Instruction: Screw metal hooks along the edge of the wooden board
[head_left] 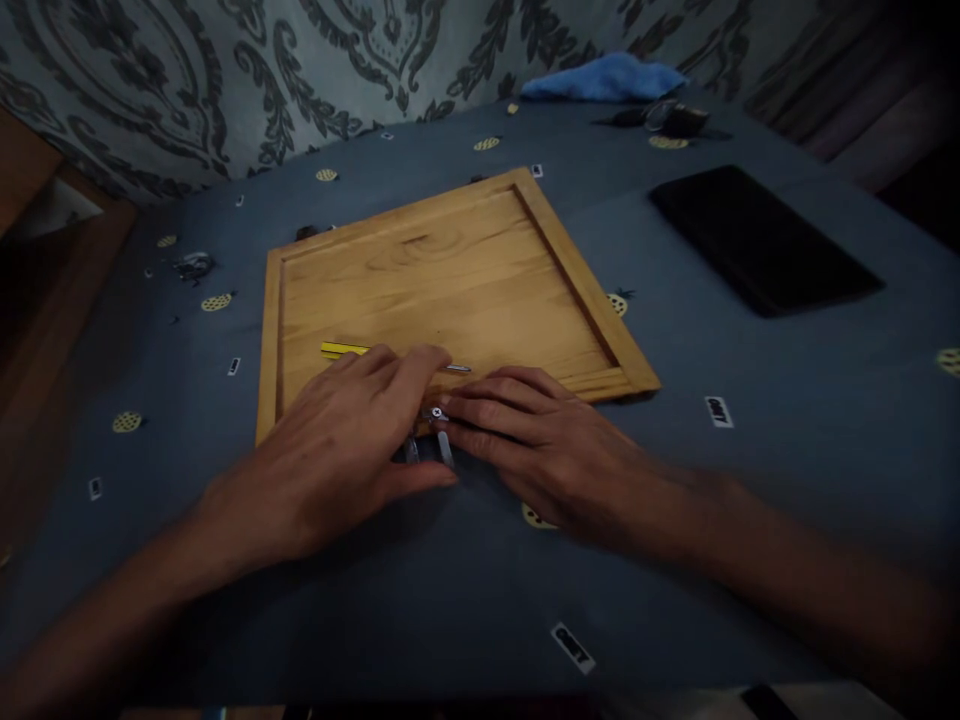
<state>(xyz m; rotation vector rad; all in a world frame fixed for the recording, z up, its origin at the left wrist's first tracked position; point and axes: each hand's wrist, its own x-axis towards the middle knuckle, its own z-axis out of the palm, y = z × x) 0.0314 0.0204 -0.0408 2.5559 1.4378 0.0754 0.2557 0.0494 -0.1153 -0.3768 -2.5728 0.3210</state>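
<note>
A framed wooden cabinet door (420,270) lies on the cloth-covered table. At its near edge sits a metal hinge (445,447) with a cross-head screw (436,412) in it. My left hand (345,440) curves around the hinge from the left, thumb below it and fingers above. My right hand (547,440) has its fingers together, with the fingertips on the right side of the hinge. Behind my left fingers is a screwdriver with a yellow handle (341,349); its thin shaft shows past the index finger. Whether those fingers touch the screwdriver is hidden.
A black flat rectangular object (765,240) lies to the right. Farther back are a blue cloth (607,78) and a dark tool-like item (675,120). Small metal pieces (193,265) lie at the left, near a wooden furniture edge (67,300). A patterned wall or curtain (300,70) borders the table.
</note>
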